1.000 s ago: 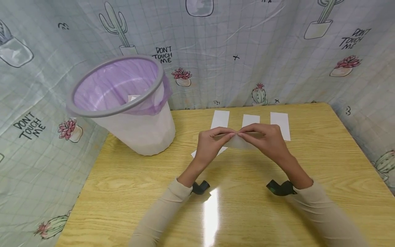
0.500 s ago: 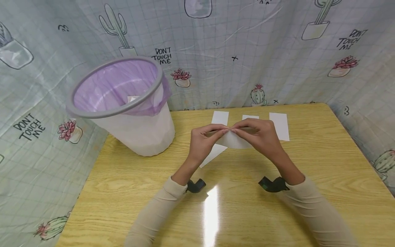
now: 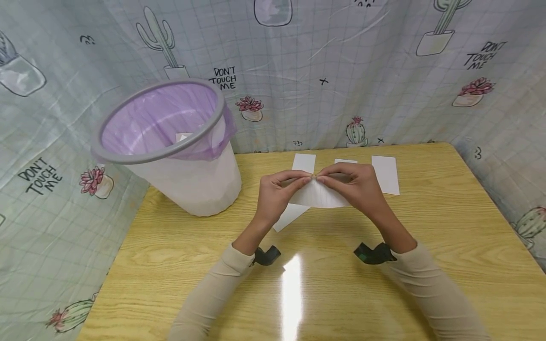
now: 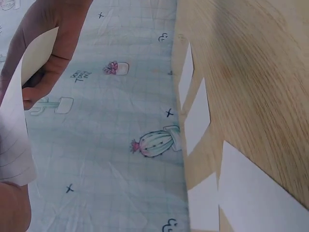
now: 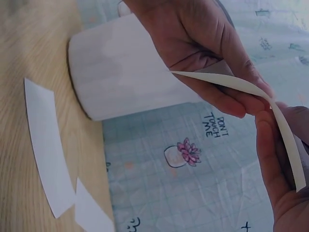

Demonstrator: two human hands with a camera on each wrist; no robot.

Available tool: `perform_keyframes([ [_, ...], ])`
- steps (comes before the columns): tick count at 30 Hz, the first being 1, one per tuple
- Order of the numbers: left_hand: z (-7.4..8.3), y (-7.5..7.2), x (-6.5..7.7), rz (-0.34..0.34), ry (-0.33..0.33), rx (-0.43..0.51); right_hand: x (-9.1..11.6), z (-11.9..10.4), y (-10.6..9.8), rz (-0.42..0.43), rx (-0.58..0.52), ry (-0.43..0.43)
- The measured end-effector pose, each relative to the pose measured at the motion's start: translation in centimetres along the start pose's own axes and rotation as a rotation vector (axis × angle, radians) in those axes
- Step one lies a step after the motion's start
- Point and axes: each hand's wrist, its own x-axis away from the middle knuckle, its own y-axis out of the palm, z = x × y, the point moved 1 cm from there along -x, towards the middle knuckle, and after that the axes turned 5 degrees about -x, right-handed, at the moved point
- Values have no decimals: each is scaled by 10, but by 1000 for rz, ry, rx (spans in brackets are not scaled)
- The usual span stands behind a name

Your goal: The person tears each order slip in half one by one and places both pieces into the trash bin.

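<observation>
Thumb and fingers of my left hand pinch the top edge of a white slip of paper. My right hand pinches the same edge, its fingertips right beside the left ones. The slip hangs below the fingers, bowed, above the table. Faint lines run across its face in the left wrist view. In the right wrist view the slip shows edge-on, bending where the two hands meet. Under and behind the hands lie more white slips, including one partly covered by the held paper and one to the right.
A white bin with a grey rim and purple liner stands at the back left of the wooden table. Some white paper is inside it. A cactus-print curtain hangs behind and along the sides.
Both hands have shifted left together with the pinched slip. More of the slip's lined face now shows below the fingers. The bin and the slips on the table stay put.
</observation>
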Motion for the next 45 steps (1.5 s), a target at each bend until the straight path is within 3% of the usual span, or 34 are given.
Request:
perform_keyframes([
  [9,1,-20,-3,-61,-42,-113,-6,2,2,-68,40,51],
  [20,9,-58,-6,-97,-40,-183,-21,-3,-5,-178,100,8],
  [28,12,-69,-8,-100,-21,-218,-35,-9,-9,-292,155,-45],
  [34,16,-74,-10,-115,-53,-253,-52,-14,-16,-382,240,-111],
  [39,20,-79,-12,-156,-75,-295,-56,-19,-15,-434,305,-80],
  [45,26,-84,-15,-183,-51,-349,-61,-29,-13,-492,350,-52],
])
